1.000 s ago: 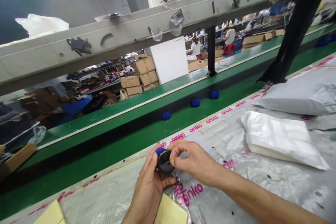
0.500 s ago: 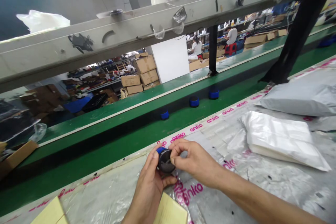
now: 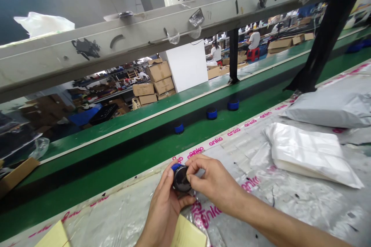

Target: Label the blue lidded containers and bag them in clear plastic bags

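My left hand (image 3: 165,198) is wrapped round a small round black and blue object (image 3: 182,179), its dark face turned up towards me. From the right, my right hand (image 3: 208,175) pinches at the rim of that face, thumb and index finger pressed together; whatever lies between the fingertips is too small to make out. Just below the hands lies a yellow pad of paper (image 3: 188,233), partly covered by my left wrist. Both hands are over the plastic-covered table (image 3: 116,204), close to its far edge.
Beyond the table edge runs a green conveyor (image 3: 139,152) with blue and black round pieces (image 3: 211,113). White packets (image 3: 313,154) and a grey bag (image 3: 330,108) lie at right. A metal beam (image 3: 130,40) crosses above; a black post (image 3: 321,42) stands at right.
The round pieces on the conveyor appear slightly further left, as does most of the background. Both hands keep nearly the same hold, with my right fingertips shifted slightly on the round object.
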A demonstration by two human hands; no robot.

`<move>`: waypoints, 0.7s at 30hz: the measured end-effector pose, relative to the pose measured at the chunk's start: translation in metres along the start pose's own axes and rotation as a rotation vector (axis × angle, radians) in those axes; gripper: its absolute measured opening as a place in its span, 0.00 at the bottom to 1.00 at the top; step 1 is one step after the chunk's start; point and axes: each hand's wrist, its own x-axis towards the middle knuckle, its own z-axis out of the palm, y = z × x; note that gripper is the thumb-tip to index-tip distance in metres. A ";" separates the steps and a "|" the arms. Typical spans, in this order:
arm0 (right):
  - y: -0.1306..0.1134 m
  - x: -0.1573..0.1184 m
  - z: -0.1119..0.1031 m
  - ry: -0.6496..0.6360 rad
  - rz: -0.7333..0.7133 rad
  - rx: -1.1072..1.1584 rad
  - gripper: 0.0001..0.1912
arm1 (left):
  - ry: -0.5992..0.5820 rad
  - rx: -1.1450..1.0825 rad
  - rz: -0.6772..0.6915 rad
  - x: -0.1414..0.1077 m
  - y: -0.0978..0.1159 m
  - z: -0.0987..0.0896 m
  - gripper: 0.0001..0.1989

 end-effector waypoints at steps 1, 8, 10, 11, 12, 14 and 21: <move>0.001 0.000 0.001 0.004 -0.009 -0.003 0.07 | -0.002 -0.008 -0.004 0.000 0.000 -0.001 0.22; 0.006 0.000 0.001 0.019 0.167 0.105 0.10 | -0.024 -0.082 -0.071 0.004 -0.003 -0.007 0.21; 0.005 -0.001 0.001 0.005 0.196 0.077 0.13 | -0.047 -0.091 -0.071 0.003 -0.003 -0.006 0.20; 0.004 -0.001 0.001 -0.004 0.208 0.055 0.14 | -0.059 -0.091 -0.072 0.003 -0.003 -0.005 0.20; 0.003 -0.002 0.002 -0.014 0.220 0.040 0.15 | -0.067 -0.088 -0.072 0.002 -0.003 -0.004 0.20; 0.003 -0.001 0.002 -0.030 0.237 0.060 0.17 | -0.076 -0.078 -0.072 0.001 -0.001 -0.003 0.19; 0.010 0.003 0.000 -0.102 0.213 0.346 0.15 | -0.092 -0.110 -0.110 -0.001 0.003 -0.004 0.19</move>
